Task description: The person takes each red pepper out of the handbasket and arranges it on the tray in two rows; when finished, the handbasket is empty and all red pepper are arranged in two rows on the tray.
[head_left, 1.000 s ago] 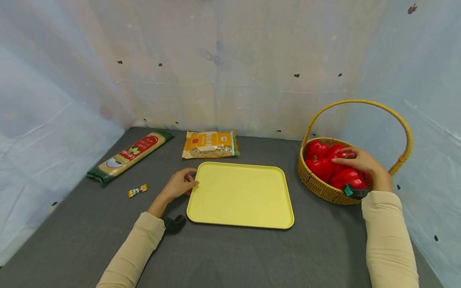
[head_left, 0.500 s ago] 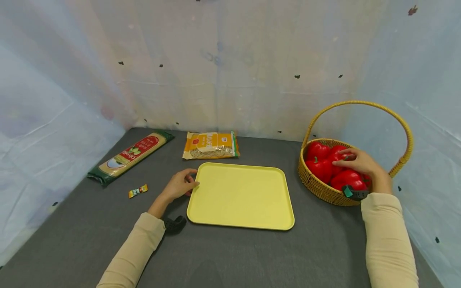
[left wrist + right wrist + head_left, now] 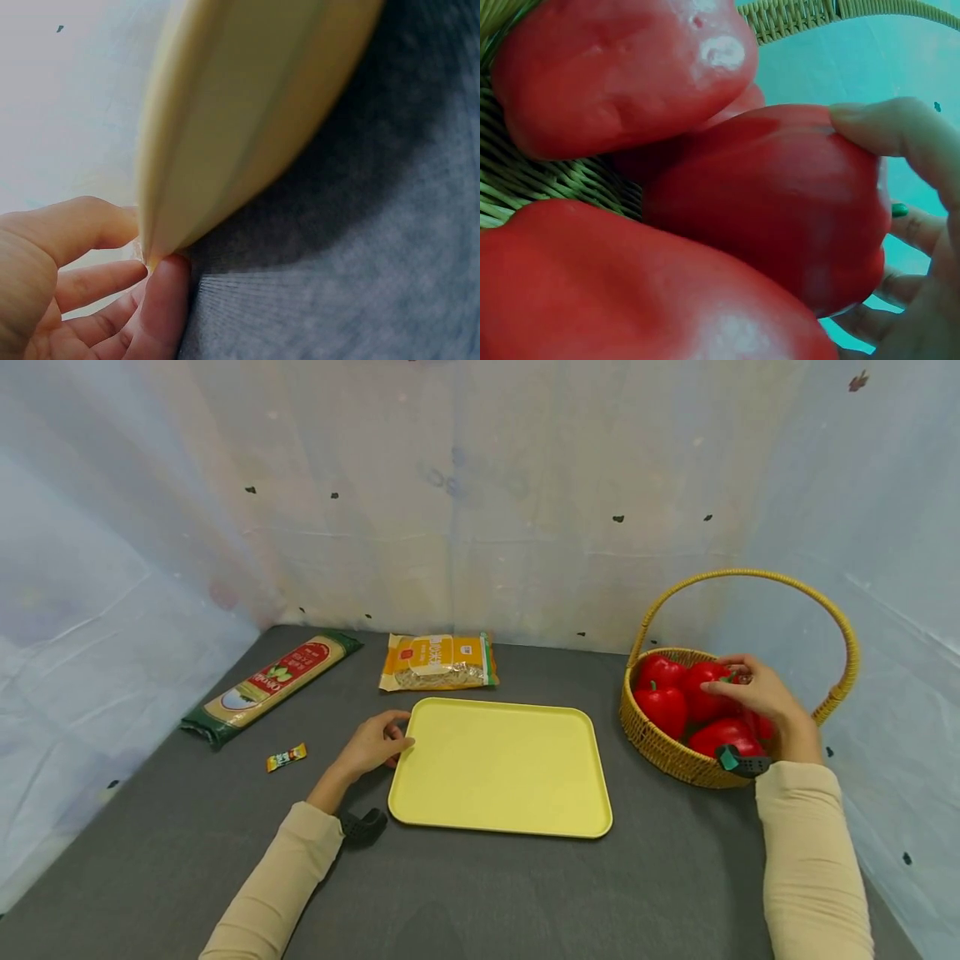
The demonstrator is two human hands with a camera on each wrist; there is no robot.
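Note:
In the head view my left hand (image 3: 371,745) pinches the left rim of a yellow rectangular tray (image 3: 502,768) that lies on the dark tabletop. The left wrist view has the thumb and fingertips meeting at the edge of the tray (image 3: 225,127). On the right, my right hand (image 3: 767,697) reaches into a wicker basket (image 3: 660,758) and grips a glossy red bell pepper (image 3: 701,693). Seen from the right wrist, the thumb lies on top of this bell pepper (image 3: 772,195), with other fingers round its far end. Several more red bell peppers (image 3: 726,737) fill the basket.
The basket's tall arched handle (image 3: 750,572) rises over the right forearm. Behind the tray lies an orange bag of grain (image 3: 438,662). A long green and red packet (image 3: 272,687) and a small yellow wrapper (image 3: 287,757) lie at left. Pale sheeting (image 3: 525,510) encloses the table.
My right hand has shifted slightly to the right, and the bell pepper under it shows more fully. Neighbouring peppers have moved a little. The left hand and tray stay put.

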